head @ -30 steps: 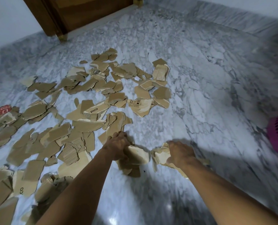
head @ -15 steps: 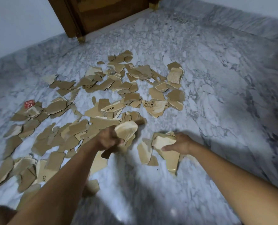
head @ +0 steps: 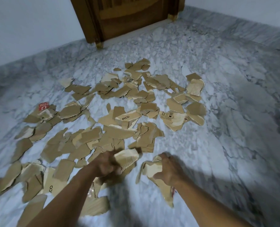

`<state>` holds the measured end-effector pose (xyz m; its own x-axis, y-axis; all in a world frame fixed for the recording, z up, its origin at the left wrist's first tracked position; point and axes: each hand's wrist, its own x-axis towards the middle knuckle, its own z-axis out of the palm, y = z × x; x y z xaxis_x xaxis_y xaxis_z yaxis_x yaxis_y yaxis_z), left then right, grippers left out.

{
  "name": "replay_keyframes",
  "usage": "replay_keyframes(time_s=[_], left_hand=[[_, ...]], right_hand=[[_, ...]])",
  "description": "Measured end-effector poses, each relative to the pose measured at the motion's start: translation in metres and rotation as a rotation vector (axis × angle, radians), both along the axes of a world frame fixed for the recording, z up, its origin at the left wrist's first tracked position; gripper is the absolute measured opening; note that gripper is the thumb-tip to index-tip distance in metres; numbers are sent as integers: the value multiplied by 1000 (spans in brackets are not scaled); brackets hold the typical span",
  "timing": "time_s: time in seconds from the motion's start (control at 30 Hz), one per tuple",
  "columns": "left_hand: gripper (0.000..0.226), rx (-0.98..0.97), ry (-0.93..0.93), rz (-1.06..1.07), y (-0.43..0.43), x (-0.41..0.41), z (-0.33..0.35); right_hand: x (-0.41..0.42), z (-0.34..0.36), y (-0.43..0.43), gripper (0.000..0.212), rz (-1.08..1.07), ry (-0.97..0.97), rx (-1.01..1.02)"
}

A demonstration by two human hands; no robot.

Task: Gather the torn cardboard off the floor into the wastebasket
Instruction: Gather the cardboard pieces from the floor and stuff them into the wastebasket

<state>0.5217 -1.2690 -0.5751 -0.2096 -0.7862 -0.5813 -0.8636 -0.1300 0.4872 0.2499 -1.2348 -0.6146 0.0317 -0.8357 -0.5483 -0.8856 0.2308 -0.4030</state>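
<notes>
Matt torn cardboard (head: 118, 133), glossy marble floor (head: 218, 112)

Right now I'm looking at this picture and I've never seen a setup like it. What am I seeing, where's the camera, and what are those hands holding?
There is no machine here: these are a person's two bare arms. The camera sits on the person's head and looks forward and down, so the arms come in from the bottom edge. Torn cardboard pieces lie scattered over a marble floor. One is printed PICO, and a wooden door stands behind. The left hand grips one bunch of pieces, and the right hand grips a second bunch. No wastebasket shows in this view.
</notes>
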Motion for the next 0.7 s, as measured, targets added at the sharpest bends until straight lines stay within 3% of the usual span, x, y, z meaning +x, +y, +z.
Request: replay_keyframes(time_s=[0.13, 0.2, 0.3, 0.43, 0.6, 0.7], left_hand=[[37, 19, 57, -18, -34, -22, 11], [43, -6, 76, -56, -55, -44, 13], [52, -33, 76, -106, -80, -84, 5], [77, -222, -217, -293, -99, -121, -13], [87, -216, -325, -331, -104, -122, -34], [82, -297, -321, -312, -99, -120, -35]], right_hand=[[-30, 18, -5, 72, -68, -191, 9], [-53, 31, -13, 71, -84, -161, -26], [-86, 44, -21, 65, 14, 69, -79], [-104, 38, -5, 56, 126, 210, -62], [-101, 19, 13, 56, 109, 269, -54], [-105, 20, 7, 55, 3, 173, -31]])
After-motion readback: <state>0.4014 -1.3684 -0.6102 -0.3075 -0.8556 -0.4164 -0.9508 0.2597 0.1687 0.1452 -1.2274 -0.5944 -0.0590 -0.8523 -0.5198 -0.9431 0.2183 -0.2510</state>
